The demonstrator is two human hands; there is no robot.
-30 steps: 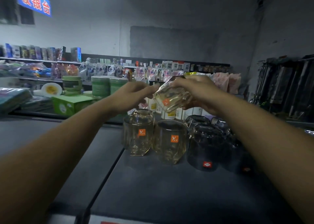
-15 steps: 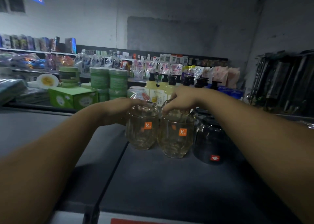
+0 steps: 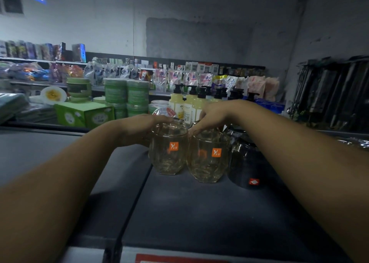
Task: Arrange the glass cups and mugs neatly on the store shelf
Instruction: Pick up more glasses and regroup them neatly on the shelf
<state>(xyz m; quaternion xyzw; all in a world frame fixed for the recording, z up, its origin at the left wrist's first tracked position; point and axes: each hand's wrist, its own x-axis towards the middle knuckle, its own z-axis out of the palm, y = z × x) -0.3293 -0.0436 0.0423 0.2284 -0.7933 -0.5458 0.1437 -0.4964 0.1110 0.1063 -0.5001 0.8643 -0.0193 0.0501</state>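
Two clear glass cups with orange stickers stand upright and touching on the dark shelf (image 3: 199,213), and a dark glass cup (image 3: 244,163) stands just beside them on the right. The left hand (image 3: 139,127) lays its nearly straight fingers over the rim of the left clear cup (image 3: 168,157). The right hand (image 3: 215,113) bends its fingers down to the rim of the right clear cup (image 3: 207,165), but I cannot tell if they pinch it.
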